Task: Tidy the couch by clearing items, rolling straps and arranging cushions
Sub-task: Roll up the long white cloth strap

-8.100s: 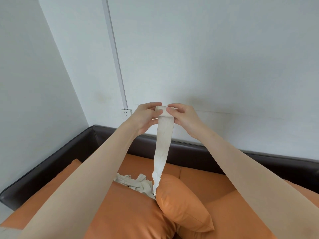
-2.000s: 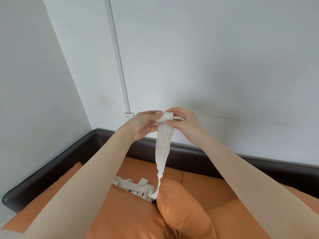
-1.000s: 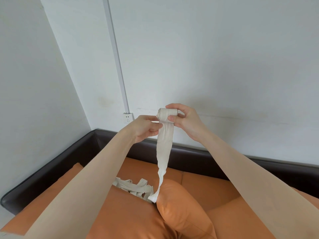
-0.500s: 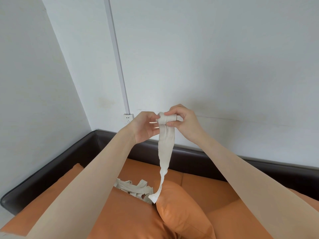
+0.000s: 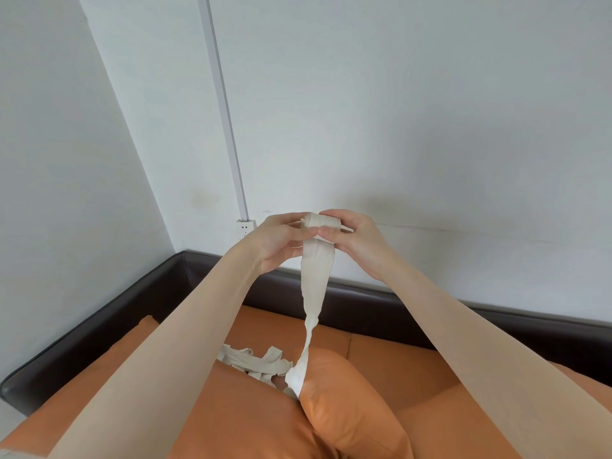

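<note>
item 1: cream strap [image 5: 316, 276], held up at the centre of the frame against the white wall [image 5: 414, 111]; its top end is wound into a small roll [image 5: 320, 222]. my left hand [image 5: 276, 241] pinches the roll's left end, thumb at the front and fingers curled behind. my right hand [image 5: 354, 238] grasps the roll's right end, fingers over the top and thumb underneath. the loose length hangs straight down from the roll, narrows and twists, and meets a heap of loose strap [image 5: 256, 361] at lower centre. item 2: orange cushion [image 5: 347, 409], lower centre, just right of the heap, touching the strap's hanging end. item 3: couch, orange seat [image 5: 397, 362] with dark brown rim [image 5: 99, 326] running from lower left to right. item 4: white conduit [image 5: 222, 104] down the wall from the top, ending at a socket [image 5: 245, 226] left of my left hand.
</note>
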